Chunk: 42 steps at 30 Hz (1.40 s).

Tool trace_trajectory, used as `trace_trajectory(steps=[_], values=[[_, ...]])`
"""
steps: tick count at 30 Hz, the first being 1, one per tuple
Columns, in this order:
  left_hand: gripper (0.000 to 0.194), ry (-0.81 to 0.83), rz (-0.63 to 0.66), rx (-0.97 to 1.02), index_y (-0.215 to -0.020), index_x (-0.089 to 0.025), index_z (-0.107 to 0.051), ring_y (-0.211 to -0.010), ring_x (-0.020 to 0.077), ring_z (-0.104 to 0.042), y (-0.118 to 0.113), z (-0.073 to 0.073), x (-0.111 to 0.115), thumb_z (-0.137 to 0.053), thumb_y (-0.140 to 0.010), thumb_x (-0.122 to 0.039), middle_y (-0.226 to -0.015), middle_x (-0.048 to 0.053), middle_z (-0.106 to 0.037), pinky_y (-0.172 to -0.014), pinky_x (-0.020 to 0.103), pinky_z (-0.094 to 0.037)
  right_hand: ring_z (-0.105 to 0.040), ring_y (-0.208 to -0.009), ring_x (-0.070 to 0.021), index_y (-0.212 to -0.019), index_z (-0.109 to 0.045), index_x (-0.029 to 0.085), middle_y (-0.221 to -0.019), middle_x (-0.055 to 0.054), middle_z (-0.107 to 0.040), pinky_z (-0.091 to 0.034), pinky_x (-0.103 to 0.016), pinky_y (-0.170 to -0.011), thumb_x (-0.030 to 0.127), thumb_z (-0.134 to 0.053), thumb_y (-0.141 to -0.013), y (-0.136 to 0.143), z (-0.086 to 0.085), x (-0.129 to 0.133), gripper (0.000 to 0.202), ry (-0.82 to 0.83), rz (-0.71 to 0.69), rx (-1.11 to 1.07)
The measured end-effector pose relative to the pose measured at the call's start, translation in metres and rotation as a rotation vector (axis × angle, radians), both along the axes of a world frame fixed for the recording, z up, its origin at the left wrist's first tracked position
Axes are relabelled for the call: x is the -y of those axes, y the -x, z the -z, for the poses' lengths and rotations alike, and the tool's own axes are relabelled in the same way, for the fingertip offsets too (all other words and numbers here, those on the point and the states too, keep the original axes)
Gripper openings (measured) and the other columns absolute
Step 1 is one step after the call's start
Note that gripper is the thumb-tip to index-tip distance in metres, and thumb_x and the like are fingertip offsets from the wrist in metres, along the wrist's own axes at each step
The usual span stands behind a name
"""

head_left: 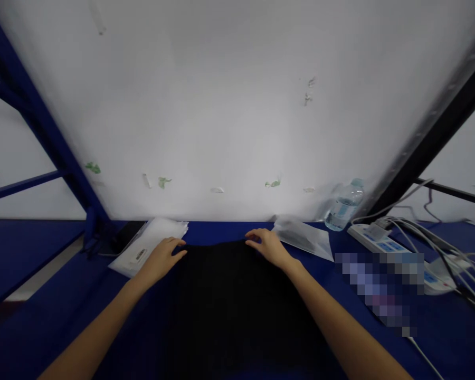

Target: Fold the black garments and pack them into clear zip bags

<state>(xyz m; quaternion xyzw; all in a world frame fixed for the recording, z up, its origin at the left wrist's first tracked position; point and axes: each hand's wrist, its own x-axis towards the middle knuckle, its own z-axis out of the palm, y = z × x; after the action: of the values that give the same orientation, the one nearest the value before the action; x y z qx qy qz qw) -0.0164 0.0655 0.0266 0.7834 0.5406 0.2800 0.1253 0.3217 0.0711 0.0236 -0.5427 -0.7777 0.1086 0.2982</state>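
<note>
The black cloth lies on the blue counter; the left hand is at its far left corner, and the right hand is at its far right corner; I cannot tell if either grip pinches the cloth; a white packet is just beside the left hand; a cloudy bag lies near the right hand.

The cloth lies across the middle of the table, its far end just short of the back edge. Bags lie left of that end; right of it come a pouch, a bottle before the wall, then a power strip.
</note>
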Motion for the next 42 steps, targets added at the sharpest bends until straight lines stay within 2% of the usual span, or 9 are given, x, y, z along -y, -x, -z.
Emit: trace_trajectory(steps=[7, 12, 17, 24, 28, 32, 36, 39, 42], values=[[0.011, -0.043, 0.014, -0.010, -0.085, -0.021, -0.063, -0.090, 0.0240, -0.058, -0.004, 0.004, 0.008, -0.053, -0.084, -0.025, -0.087, 0.005, -0.063, -0.083, 0.036, -0.045, -0.059, -0.080, -0.0165, -0.087, -0.064, 0.020, -0.083, -0.003, -0.064, -0.046, -0.030, -0.076, 0.017, -0.058, -0.083, 0.009, 0.000, 0.007, 0.008, -0.014, -0.029, 0.002], [0.010, -0.102, 0.134, -0.004, -0.088, -0.024, -0.060, -0.109, 0.0246, -0.055, 0.002, 0.010, 0.048, -0.049, -0.088, -0.024, -0.104, 0.004, -0.066, -0.098, 0.043, -0.040, -0.058, -0.085, -0.0173, -0.094, -0.061, 0.023, -0.092, -0.003, -0.064, -0.045, -0.033, -0.081, 0.018, -0.052, -0.088, -0.001, -0.009, 0.051, 0.012, -0.074, -0.102, 0.029], [0.012, -0.005, 0.261, -0.020, -0.092, -0.026, -0.063, -0.122, 0.0253, -0.052, 0.010, 0.027, 0.075, -0.052, -0.090, -0.029, -0.117, 0.003, -0.067, -0.107, 0.046, -0.036, -0.059, -0.099, -0.0206, -0.098, -0.065, 0.025, -0.100, -0.004, -0.068, -0.045, -0.036, -0.089, 0.023, -0.054, -0.089, -0.007, 0.000, 0.085, 0.014, -0.076, -0.208, 0.066], [0.023, -0.054, 0.083, 0.028, -0.108, -0.024, -0.062, -0.114, 0.0250, -0.057, 0.010, 0.025, 0.057, -0.048, -0.093, -0.035, -0.116, 0.006, -0.065, -0.102, 0.046, -0.042, -0.060, -0.087, -0.0276, -0.089, -0.068, 0.017, -0.083, -0.009, -0.069, -0.046, -0.042, -0.080, 0.032, -0.061, -0.082, -0.043, 0.004, 0.055, 0.019, -0.082, 0.324, 0.060], [0.023, -0.014, 0.093, -0.001, -0.107, -0.025, -0.063, -0.111, 0.0270, -0.059, 0.006, 0.030, 0.047, -0.054, -0.088, -0.035, -0.114, 0.006, -0.066, -0.100, 0.047, -0.044, -0.062, -0.077, -0.0236, -0.078, -0.068, 0.019, -0.072, -0.005, -0.068, -0.048, -0.036, -0.072, 0.028, -0.063, -0.077, -0.050, 0.005, 0.047, 0.011, -0.010, 0.285, 0.031], [0.030, -0.023, 0.117, -0.015, -0.116, -0.025, -0.061, -0.115, 0.0264, -0.057, 0.004, 0.032, 0.052, -0.054, -0.088, -0.035, -0.121, 0.006, -0.064, -0.102, 0.046, -0.043, -0.064, -0.086, -0.0210, -0.089, -0.066, 0.022, -0.086, -0.004, -0.069, -0.050, -0.035, -0.080, 0.029, -0.054, -0.084, -0.046, -0.002, 0.064, 0.015, -0.067, 0.213, -0.076], [0.030, -0.068, 0.209, 0.002, -0.119, -0.029, -0.061, -0.128, 0.0255, -0.048, 0.004, 0.022, 0.084, -0.051, -0.091, -0.034, -0.128, 0.003, -0.061, -0.109, 0.047, -0.037, -0.062, -0.104, -0.0215, -0.096, -0.063, 0.024, -0.104, -0.005, -0.069, -0.048, -0.040, -0.093, 0.026, -0.046, -0.089, -0.050, 0.000, 0.096, 0.019, -0.067, 0.051, -0.178], [0.027, 0.080, 0.337, -0.035, -0.115, -0.035, -0.064, -0.128, 0.0255, -0.049, 0.004, 0.018, 0.122, -0.059, -0.088, -0.034, -0.130, 0.001, -0.060, -0.106, 0.043, -0.042, -0.056, -0.119, -0.0224, -0.099, -0.064, 0.025, -0.109, -0.004, -0.070, -0.039, -0.047, -0.105, 0.022, -0.043, -0.091, -0.055, 0.013, 0.121, 0.023, 0.032, -0.044, -0.094], [0.046, 0.230, 0.434, -0.088, -0.118, -0.042, -0.063, -0.124, 0.0290, -0.053, 0.009, 0.024, 0.156, -0.074, -0.075, -0.036, -0.134, -0.001, -0.058, -0.101, 0.040, -0.049, -0.046, -0.130, -0.0232, -0.110, -0.064, 0.027, -0.120, -0.004, -0.066, -0.031, -0.052, -0.112, 0.025, -0.046, -0.093, -0.059, 0.022, 0.146, 0.025, 0.046, -0.020, -0.073]])
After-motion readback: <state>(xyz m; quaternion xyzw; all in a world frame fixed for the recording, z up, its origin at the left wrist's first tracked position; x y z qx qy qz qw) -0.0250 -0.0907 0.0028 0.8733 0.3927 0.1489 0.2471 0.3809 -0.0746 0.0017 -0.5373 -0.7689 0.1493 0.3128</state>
